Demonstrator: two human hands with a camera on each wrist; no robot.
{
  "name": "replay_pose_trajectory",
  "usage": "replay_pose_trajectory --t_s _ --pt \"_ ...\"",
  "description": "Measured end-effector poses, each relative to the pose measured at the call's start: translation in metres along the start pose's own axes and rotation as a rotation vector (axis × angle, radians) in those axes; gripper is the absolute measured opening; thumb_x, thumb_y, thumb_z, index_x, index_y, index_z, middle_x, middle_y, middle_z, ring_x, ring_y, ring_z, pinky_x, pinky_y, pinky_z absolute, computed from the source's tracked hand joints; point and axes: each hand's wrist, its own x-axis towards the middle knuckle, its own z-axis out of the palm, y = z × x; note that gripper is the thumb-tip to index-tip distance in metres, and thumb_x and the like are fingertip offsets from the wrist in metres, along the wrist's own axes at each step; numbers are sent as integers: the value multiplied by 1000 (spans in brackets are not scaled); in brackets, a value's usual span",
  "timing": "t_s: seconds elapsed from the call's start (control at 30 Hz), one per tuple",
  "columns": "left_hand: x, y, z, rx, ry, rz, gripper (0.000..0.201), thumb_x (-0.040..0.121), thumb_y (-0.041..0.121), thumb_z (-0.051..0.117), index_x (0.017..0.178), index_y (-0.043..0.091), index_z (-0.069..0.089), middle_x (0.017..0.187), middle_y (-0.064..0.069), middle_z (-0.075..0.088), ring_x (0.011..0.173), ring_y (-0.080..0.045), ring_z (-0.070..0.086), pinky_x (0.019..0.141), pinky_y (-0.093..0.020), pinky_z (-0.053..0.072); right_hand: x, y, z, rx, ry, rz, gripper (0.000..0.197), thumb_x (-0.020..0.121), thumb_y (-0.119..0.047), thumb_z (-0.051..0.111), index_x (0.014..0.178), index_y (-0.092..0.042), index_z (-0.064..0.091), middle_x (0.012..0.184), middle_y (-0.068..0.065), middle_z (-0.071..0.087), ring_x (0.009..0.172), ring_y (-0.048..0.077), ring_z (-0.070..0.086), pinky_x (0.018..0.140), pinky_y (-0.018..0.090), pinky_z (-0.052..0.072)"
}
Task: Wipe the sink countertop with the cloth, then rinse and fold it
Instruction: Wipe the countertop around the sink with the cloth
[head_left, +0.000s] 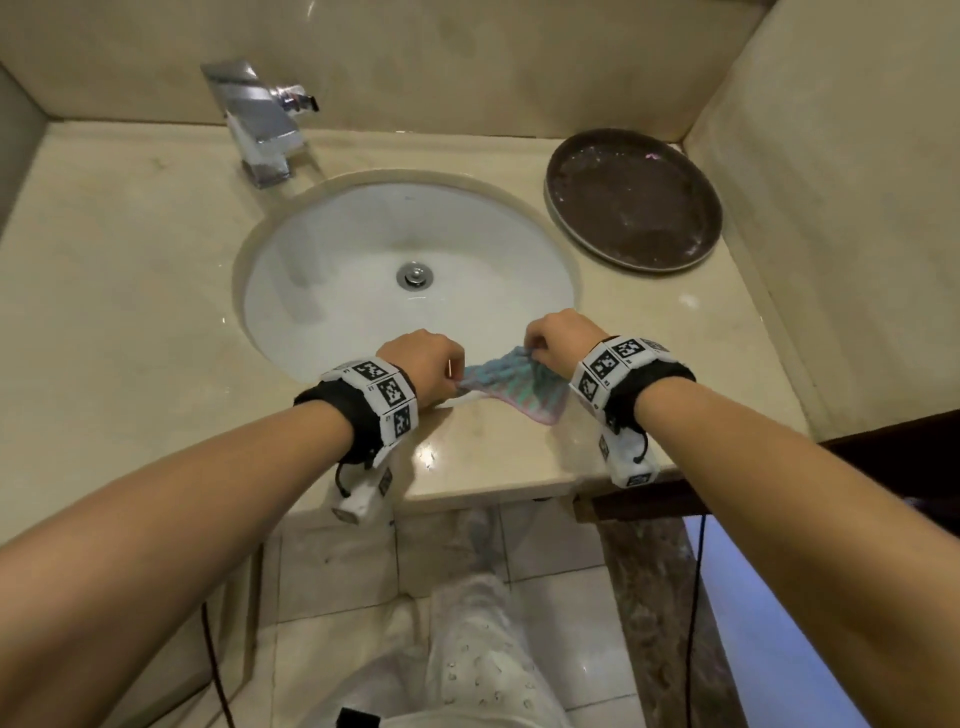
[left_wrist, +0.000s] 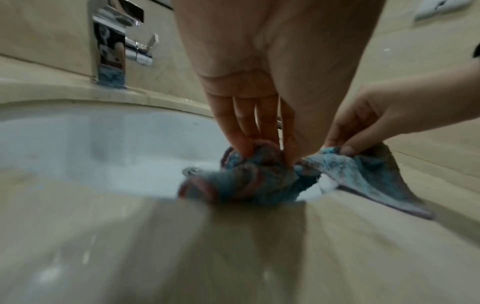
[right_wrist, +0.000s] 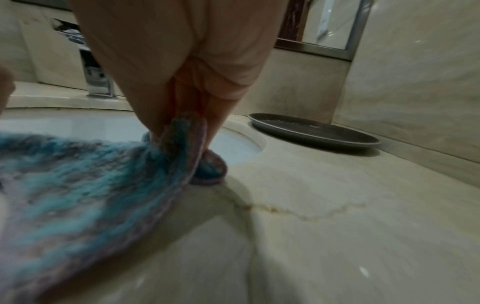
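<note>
A small blue and pink knitted cloth is stretched between both hands at the front rim of the white sink, just above the beige countertop. My left hand pinches the cloth's bunched left end. My right hand pinches its right corner, fingers and thumb pointing down. The cloth's lower corner hangs toward the counter.
A chrome faucet stands behind the sink at the left. A dark round tray lies on the counter at the back right, near the side wall. A brownish stain line crosses the counter by my right hand.
</note>
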Motion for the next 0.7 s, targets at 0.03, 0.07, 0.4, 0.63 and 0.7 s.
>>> replay_pose_trajectory --t_s 0.03,0.07,0.4,0.63,0.7 --pt "6 -3 -6 2 10 -21 20 84 37 62 96 22 65 101 -1 67 95 -22 61 70 -29 43 9 1 -4 -4 -5 -19 22 91 -11 54 109 -11 67 114 12 66 105 29 61 89 32 48" --pt "12 -6 -12 10 16 -40 21 84 38 61 97 22 65 101 -1 68 95 -23 61 71 -29 45 19 1 -9 -7 -10 -38 22 92 -11 53 110 -11 66 115 12 65 106 30 61 90 32 47" --pt "101 -22 -110 -38 313 -222 17 86 17 56 102 16 63 104 -8 65 94 -29 60 72 -33 44 126 16 -111 138 276 -126 18 93 -12 47 106 -11 60 108 15 66 100 34 61 85 37 48" --pt "168 -25 -168 -106 553 -247 24 90 14 48 106 14 65 115 -14 62 107 -33 57 87 -38 46 188 36 -168 168 402 -57 33 92 -21 54 122 -8 50 126 15 54 118 34 49 98 40 41" --pt "181 -27 -160 -69 404 -278 27 90 16 49 111 12 65 119 -16 62 110 -33 58 91 -37 46 199 45 -158 107 291 -5 42 92 -26 54 129 -8 45 133 15 48 124 35 44 103 42 38"
